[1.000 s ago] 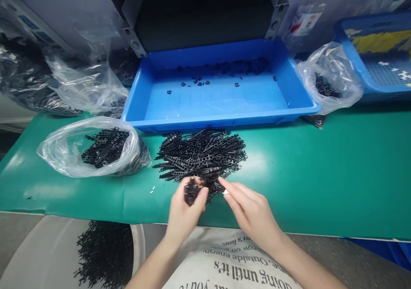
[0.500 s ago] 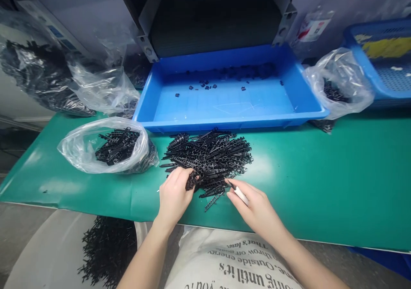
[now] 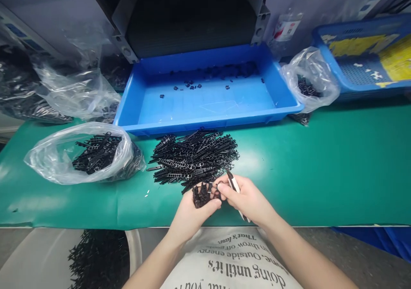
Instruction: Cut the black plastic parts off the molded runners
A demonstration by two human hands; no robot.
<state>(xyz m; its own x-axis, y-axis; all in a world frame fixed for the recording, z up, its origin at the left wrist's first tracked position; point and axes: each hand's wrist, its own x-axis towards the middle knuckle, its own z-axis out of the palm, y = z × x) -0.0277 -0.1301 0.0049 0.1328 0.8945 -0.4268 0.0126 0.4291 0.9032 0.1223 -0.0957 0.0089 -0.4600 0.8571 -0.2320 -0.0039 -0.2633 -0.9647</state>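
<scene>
My left hand (image 3: 190, 215) is wrapped round a bunch of black plastic pieces (image 3: 201, 195), close to the front edge of the table. My right hand (image 3: 252, 198) grips a slim white-and-black pen-like tool (image 3: 233, 182), its dark tip pointing up and away from me. The thumb and forefinger of that hand meet at the pieces, beside my left fingers; whether they pinch one is hard to make out. Just beyond both hands lies a pile of black plastic strips (image 3: 195, 154) with rows of small rings or openings.
A blue tray (image 3: 208, 123) with scattered black bits stands behind the pile. Plastic bags of black parts sit left (image 3: 43, 169) and right (image 3: 327, 90). A blue basket (image 3: 327, 53) is at far right. Below the table's left front stands a pale tub (image 3: 135, 248) of black pieces.
My hands have come together nearer the table's front edge. The left has drawn back from the pile with its bunch turned upward. My view has shifted to the right.
</scene>
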